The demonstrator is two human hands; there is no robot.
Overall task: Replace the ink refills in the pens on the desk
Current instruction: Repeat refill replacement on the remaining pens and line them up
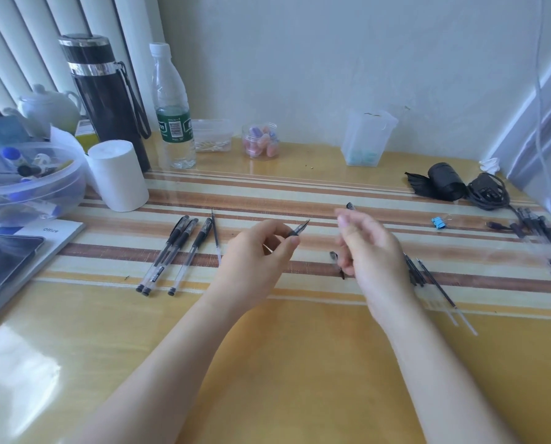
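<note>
My left hand [261, 248] pinches a pen's black tip section [299, 229], its point aimed up and to the right. My right hand [367, 248] is blurred and grips a clear pen barrel [350, 206], whose dark end sticks out above the fingers. Three capped clear pens [178, 251] lie side by side to the left, with a loose refill [216, 240] beside them. Several loose refills [428, 277] lie to the right of my right hand. A small dark pen part [332, 256] rests on the desk between my hands.
A roll of white paper [117, 174], a black flask [104, 91], a water bottle [171, 107] and a clear bowl of items [27, 181] crowd the back left. A phone on a booklet [8, 261] lies at left. More pens [536, 225], a blue binder clip [439, 223] and a black cable bundle [450, 184] sit at right.
</note>
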